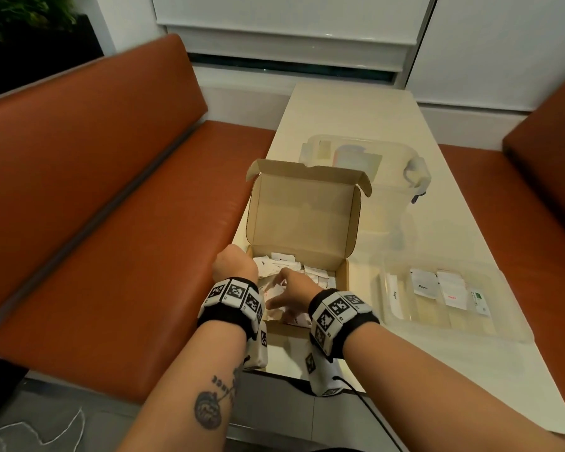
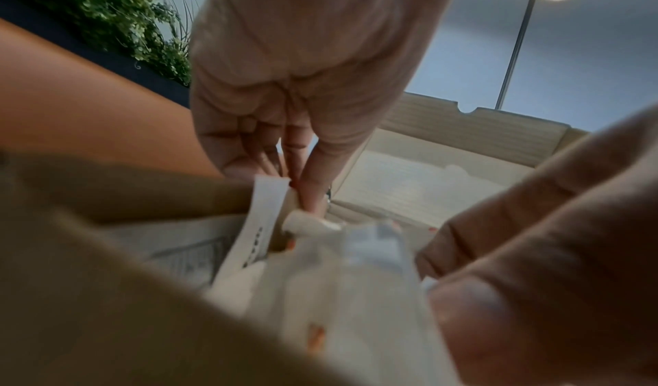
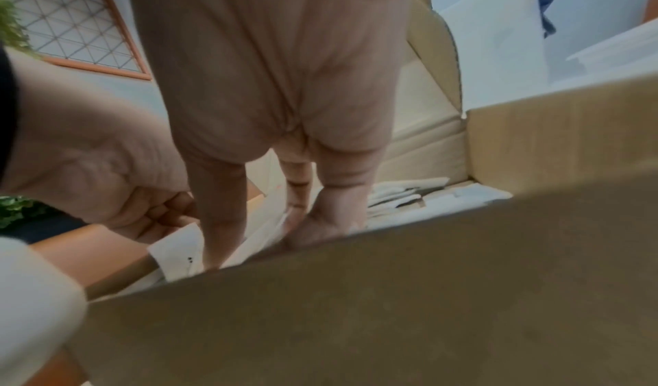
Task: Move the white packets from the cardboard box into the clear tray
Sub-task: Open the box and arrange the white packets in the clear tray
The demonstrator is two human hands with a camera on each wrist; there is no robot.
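A cream tabletop (image 1: 349, 106) runs between two orange-brown upholstered benches (image 1: 88, 177). Behind it, white roller blinds (image 1: 291, 21) cover a window above a white sill. Green foliage (image 1: 20, 14) sits in the far left corner over a dark planter.

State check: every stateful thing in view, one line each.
cardboard box: lid open, packets inside
clear tray: uncovered, a few packets in it
clear storage bin: lidded
left hand: fingers curled, holding a white packet
right hand: fingers down among the box's packets
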